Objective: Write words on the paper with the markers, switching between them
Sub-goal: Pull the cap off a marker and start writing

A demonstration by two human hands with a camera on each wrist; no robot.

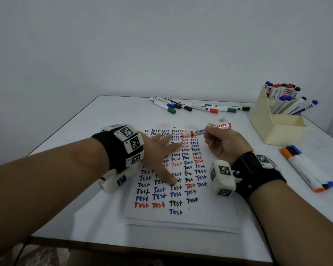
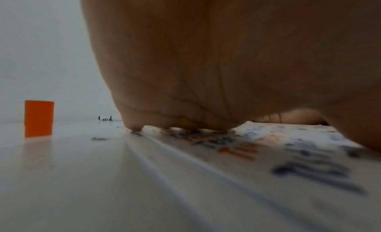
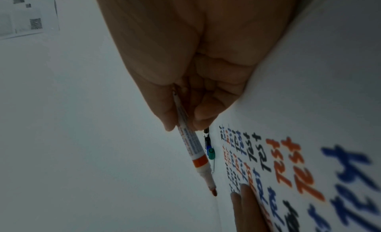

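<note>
Red marker [image 1: 210, 130] pinched uncapped in our right hand [image 1: 224, 145], we should lower its tip to a blank spot while our flat left hand [image 1: 158, 156] pins the paper [image 1: 210, 214].

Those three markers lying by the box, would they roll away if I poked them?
Probably a little. The three markers have round barrels and lie loose on the smooth table, so a sideways poke could roll them. They lie side by side, seemingly touching, so one may bump the next. They look light and stiff, likely easy to lift.
</note>
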